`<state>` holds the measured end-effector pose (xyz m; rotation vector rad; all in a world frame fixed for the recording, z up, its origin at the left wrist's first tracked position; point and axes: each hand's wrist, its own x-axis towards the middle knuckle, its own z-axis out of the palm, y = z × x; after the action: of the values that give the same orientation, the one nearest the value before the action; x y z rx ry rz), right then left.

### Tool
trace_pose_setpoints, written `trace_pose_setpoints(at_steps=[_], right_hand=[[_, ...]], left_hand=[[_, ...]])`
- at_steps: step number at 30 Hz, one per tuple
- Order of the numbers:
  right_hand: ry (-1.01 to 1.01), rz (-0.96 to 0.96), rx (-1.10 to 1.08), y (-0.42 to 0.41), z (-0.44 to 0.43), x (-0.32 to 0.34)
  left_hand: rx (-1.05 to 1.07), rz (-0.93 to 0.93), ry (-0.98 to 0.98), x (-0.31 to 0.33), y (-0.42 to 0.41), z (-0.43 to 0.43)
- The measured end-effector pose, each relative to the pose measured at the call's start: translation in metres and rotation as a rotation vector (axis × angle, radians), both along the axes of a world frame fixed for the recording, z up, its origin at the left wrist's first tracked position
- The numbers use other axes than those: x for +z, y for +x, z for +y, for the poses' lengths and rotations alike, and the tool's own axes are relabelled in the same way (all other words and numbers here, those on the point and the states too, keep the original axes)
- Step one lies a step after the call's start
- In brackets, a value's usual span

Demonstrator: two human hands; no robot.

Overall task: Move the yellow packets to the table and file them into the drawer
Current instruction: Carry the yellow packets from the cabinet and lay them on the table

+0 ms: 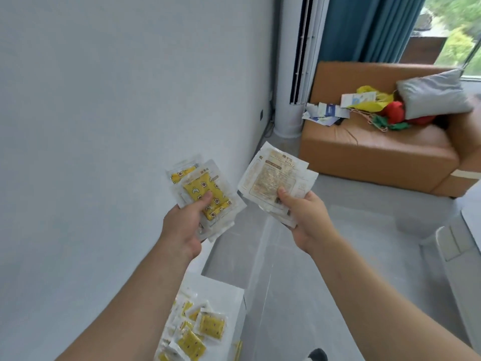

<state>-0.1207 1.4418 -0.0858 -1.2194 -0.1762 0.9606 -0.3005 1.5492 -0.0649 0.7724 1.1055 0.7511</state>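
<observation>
My left hand (186,220) grips a fanned stack of yellow packets (205,188), patterned yellow fronts up, thumb on top. My right hand (303,212) holds another stack of packets (276,175) with the pale printed backs facing me, thumb pressed on the top one. Both stacks are held up in the air in front of the white wall. Below, at the frame's bottom, several more yellow packets (197,332) lie piled on a white surface (229,293). No drawer is visible.
A tan leather sofa (372,157) stands at the right with papers, a grey pillow (432,95) and red and yellow items on it. A white standing air conditioner (294,74) and blue curtain are behind. Grey floor lies ahead; a white furniture edge (453,246) sits at the right.
</observation>
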Motion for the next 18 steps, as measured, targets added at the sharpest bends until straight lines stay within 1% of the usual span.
trace_pose_setpoints(at_steps=[4, 8, 13, 18], right_hand=[[0.034, -0.022, -0.111, 0.049, -0.020, 0.031], [0.037, -0.021, -0.216, 0.102, -0.041, 0.047], [0.071, 0.004, -0.308, 0.168, -0.064, 0.056], [0.070, 0.009, -0.364, 0.232, -0.087, 0.049]], left_hand=[[-0.106, -0.064, 0.021, 0.023, 0.063, -0.001], [-0.216, -0.113, 0.023, 0.036, 0.125, -0.009], [-0.296, -0.123, 0.044, 0.044, 0.200, -0.020], [-0.344, -0.123, 0.044, 0.037, 0.271, -0.025]])
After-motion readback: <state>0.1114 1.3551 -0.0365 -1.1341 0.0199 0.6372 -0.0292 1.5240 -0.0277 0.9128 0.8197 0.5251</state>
